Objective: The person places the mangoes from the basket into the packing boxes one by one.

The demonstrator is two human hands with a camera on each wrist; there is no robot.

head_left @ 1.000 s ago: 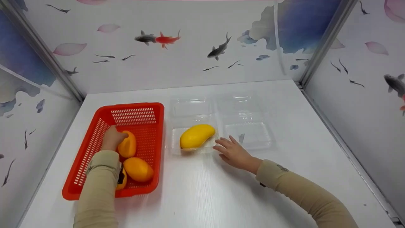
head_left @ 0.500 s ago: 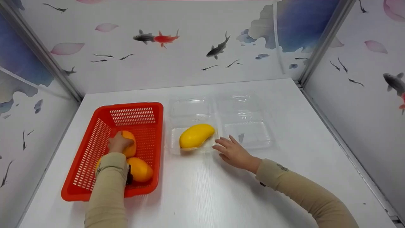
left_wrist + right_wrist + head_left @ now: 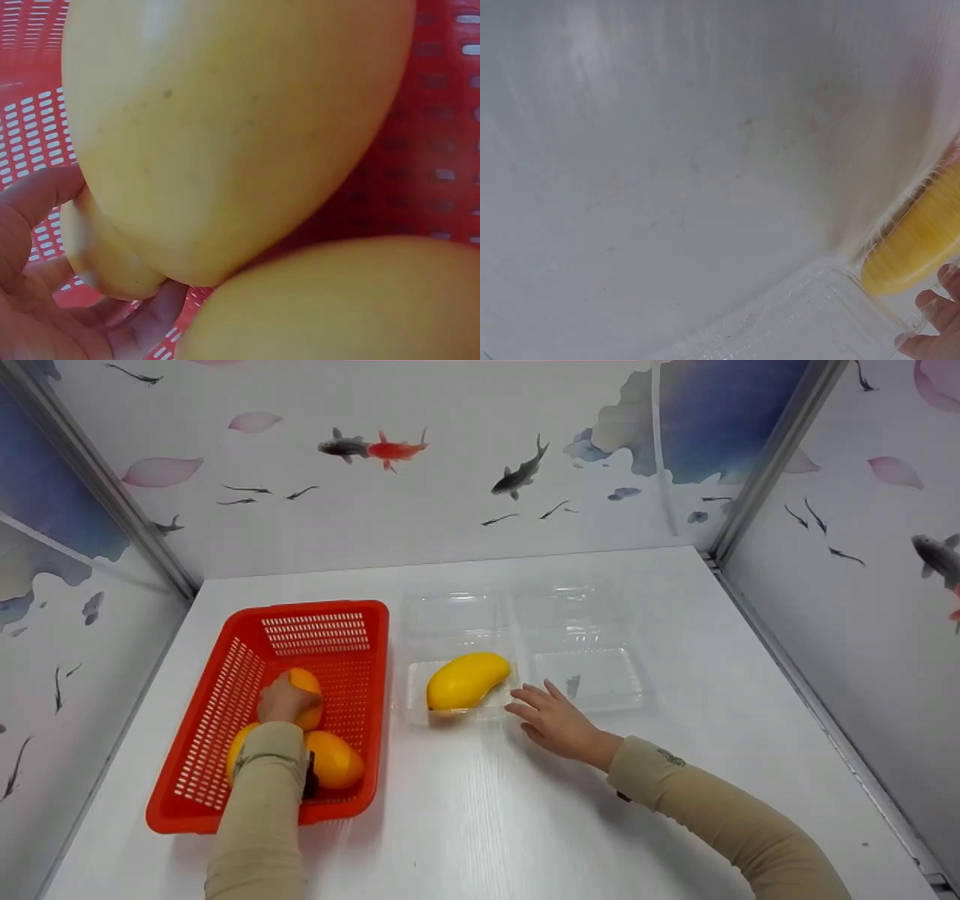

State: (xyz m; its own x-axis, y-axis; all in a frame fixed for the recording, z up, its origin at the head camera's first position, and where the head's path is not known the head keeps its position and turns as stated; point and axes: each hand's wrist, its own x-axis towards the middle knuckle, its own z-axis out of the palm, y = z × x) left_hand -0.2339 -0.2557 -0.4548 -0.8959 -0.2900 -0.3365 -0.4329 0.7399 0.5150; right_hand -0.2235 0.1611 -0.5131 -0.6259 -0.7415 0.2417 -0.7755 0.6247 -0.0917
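My left hand [image 3: 285, 700] is down in the red basket [image 3: 381, 682], gripping an orange-yellow mango [image 3: 310, 682]. In the left wrist view, the thumb and fingers [image 3: 45, 193] curl round a mango [image 3: 109, 251], partly hidden behind a nearer one [image 3: 232, 135]. Two more mangoes, one on the right [image 3: 337, 761] and one on the left [image 3: 238, 750], lie by that wrist. A brighter yellow mango [image 3: 466, 682] sits in the front of the left clear plastic container [image 3: 454, 619]. Fingers spread, my right hand [image 3: 559, 721] is at that container's right edge; its fingertips [image 3: 926, 298] appear to touch the plastic.
A second clear container [image 3: 592, 682] stands open on the right, with a small grey mark in its front part. Both sit on a white table [image 3: 465, 825]. Printed panels with fish and petals [image 3: 420, 510] wall in the back and sides.
My left hand has moved rightward from the basket's left side onto the mango and taken hold of it. The left mango by the wrist has come into view. My right hand stays put.
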